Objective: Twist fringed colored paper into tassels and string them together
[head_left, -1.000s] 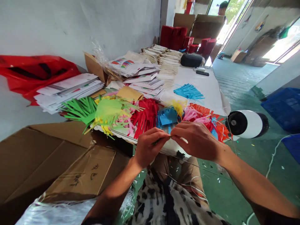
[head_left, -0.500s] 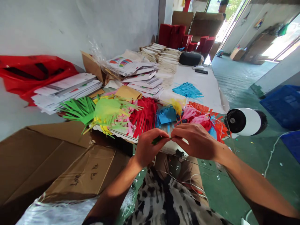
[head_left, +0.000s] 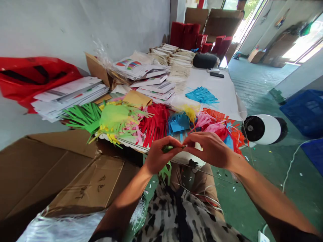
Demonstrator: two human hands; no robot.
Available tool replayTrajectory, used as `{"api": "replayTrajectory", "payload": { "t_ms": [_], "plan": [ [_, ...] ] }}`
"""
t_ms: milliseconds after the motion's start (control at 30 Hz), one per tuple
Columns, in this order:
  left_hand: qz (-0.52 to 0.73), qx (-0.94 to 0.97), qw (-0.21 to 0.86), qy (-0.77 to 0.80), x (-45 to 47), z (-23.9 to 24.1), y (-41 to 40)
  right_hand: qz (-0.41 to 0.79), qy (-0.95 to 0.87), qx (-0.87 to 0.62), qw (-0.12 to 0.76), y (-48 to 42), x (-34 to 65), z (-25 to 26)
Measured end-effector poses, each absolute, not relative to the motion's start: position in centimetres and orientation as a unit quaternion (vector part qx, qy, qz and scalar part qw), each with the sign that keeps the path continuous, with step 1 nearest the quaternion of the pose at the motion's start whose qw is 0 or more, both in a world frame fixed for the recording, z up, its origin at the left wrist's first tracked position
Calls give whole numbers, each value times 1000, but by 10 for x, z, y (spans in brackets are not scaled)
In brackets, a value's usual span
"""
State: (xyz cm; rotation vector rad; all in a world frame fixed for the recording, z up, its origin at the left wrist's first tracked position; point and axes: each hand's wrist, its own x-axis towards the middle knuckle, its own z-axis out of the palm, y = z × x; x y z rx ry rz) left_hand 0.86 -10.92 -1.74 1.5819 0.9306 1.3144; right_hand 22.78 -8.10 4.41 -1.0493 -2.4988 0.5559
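Note:
Above my lap, near the table's front edge, my left hand (head_left: 161,153) is closed around a green fringed paper tassel (head_left: 166,172). Its cut strips hang below the palm, and a rolled end shows between thumb and fingers. My right hand (head_left: 208,148) pinches the tip of that end, its fingertips meeting those of my left hand. Just behind my hands lie red fringed paper (head_left: 155,122), blue fringed paper (head_left: 178,123) and pink fringed paper (head_left: 210,124).
Green (head_left: 84,116) and light-green fringes lie on the table's left, by stacked printed packets (head_left: 73,94). A large cardboard box (head_left: 96,181) stands at my left. A white fan (head_left: 266,130) is on the right. Farther back are a black case (head_left: 205,60) and red blocks (head_left: 184,36).
Green strips now hang into sight below my left hand. Both hands stay together at nearly the same place, with the right fingers slightly shifted.

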Motion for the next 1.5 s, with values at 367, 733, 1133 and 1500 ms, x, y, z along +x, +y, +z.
{"api": "replayTrajectory", "payload": {
  "t_ms": [367, 733, 1133, 1500],
  "plan": [
    [502, 624, 439, 408, 12, -27, -106, 190, -867, -396, 235, -84, 220, 28],
    [455, 602, 480, 448, -7, -49, -96, 52, -843, -474, 249, -56, 235, 23],
    [469, 583, 496, 441, 8, -47, -82, 410, -732, -454, 300, -60, 203, -9],
    [345, 595, 546, 478, -30, -67, -106, 434, -650, -516, 352, -12, 218, -16]
  ]
}}
